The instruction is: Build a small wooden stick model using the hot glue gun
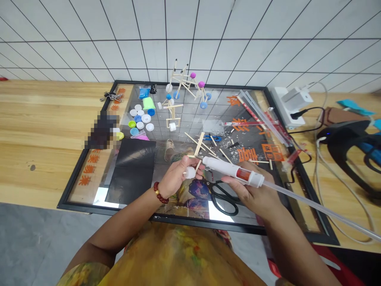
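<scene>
Yellow patterned clothing [184, 254] lies nearest the camera, on the near side of the black scissors [228, 204], the reference for all positions below.

Far left of the scissors, the bare wooden bench [38, 139] extends past a black-framed glass panel [247, 228]. Left of the scissors lies a black sheet [131, 171], flat on the glass. Beyond it, left of and farther than the scissors, sit small round caps [146, 118], grouped together, presumably for easy picking.

Up and left of the scissors, my left grip [175, 174] pinches a stick assembly [199, 144] with a white round piece [189, 172]. I use the fingertips, which appears to leave the wood exposed to the tool tip.

Well beyond the scissors, slightly left, a stick model [184, 85] with coloured balls stands clear of my hands. Above the scissors, my glue pen [222, 167] points left, its tip at the assembly. Right of the scissors, my right grip [256, 194] is closed around the pen's body; a clear rod [312, 204] trails rightward from its rear, seemingly kept clear of my fingers.
</scene>
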Demonstrator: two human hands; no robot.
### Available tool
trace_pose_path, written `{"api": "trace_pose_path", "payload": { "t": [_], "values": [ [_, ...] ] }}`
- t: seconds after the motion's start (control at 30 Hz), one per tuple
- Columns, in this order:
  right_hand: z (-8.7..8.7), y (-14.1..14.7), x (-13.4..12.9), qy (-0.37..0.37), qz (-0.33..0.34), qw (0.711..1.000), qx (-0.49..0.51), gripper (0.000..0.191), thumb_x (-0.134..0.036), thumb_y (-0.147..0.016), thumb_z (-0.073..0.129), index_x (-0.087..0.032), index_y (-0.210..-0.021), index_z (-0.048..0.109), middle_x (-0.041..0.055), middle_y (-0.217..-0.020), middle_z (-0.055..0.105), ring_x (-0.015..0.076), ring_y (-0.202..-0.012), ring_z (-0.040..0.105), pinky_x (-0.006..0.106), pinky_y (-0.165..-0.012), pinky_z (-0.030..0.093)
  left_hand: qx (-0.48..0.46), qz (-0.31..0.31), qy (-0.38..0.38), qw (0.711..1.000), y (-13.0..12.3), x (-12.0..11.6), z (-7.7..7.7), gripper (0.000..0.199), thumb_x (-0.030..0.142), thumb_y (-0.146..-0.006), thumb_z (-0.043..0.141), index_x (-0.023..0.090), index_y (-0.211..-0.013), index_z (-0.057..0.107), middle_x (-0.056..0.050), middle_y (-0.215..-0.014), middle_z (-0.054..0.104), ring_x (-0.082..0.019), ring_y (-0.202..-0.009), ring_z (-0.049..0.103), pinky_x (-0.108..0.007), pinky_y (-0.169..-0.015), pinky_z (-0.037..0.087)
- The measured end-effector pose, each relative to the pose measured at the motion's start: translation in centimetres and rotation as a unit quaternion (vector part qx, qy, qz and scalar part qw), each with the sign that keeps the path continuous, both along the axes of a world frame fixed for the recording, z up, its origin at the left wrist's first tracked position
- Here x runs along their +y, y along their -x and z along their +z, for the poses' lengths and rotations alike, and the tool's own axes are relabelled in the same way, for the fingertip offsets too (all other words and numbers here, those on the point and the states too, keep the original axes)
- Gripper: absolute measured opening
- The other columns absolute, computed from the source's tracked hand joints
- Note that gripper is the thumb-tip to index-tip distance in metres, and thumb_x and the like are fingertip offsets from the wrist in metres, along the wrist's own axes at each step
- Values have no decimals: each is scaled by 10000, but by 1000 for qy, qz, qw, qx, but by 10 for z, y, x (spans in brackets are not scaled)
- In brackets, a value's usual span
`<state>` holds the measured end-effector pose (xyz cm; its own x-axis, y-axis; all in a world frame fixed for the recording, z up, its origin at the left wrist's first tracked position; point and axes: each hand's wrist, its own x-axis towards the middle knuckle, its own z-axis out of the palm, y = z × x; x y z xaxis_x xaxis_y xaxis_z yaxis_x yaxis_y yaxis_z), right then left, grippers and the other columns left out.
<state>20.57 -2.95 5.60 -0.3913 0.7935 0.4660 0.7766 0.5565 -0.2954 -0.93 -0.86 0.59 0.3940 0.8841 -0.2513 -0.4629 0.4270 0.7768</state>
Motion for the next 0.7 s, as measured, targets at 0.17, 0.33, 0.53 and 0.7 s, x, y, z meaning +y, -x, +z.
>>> {"api": "trace_pose_path", "payload": {
  "t": [0.17, 0.33, 0.53, 0.7],
  "values": [
    [-4, -17, -6, 70, -23, 995, 70, 290, -436, -896, 588, -204, -722, 589, 10, -641, 582, 153, -565, 518, 292, -539, 389, -5, 40, -16, 999, 0, 2, 5, 676, 706, -776, 585, 80, -991, 723, -146, -944, 707, -169, -757, 656, -305, -730, 543],
    [-15, -45, -12, 163, -108, 953, 230, 191, -406, -838, 666, -221, -865, 706, 42, -788, 701, 200, -709, 649, 311, -605, 495, 34, 125, -58, 990, 1, 2, -1, 597, 663, -829, 553, 137, -1088, 667, -108, -1014, 689, -165, -803, 666, -320, -766, 554],
    [-5, -64, 4, 146, -351, 861, 337, 366, -499, -782, 695, -149, -871, 752, 107, -802, 711, 135, -564, 532, 246, -432, 374, 45, 190, -118, 974, 1, 0, -4, 391, 541, -874, 582, 217, -1093, 576, -27, -985, 635, -149, -791, 672, -326, -752, 566],
    [-8, -85, 23, 118, -400, 842, 342, 385, -467, -745, 728, -122, -914, 757, 72, -714, 659, 89, -493, 443, 233, -419, 336, 64, 227, -142, 961, 2, -4, -4, 408, 552, -867, 584, 229, -1115, 553, -30, -969, 655, -167, -821, 685, -331, -763, 571]
  ]
}}
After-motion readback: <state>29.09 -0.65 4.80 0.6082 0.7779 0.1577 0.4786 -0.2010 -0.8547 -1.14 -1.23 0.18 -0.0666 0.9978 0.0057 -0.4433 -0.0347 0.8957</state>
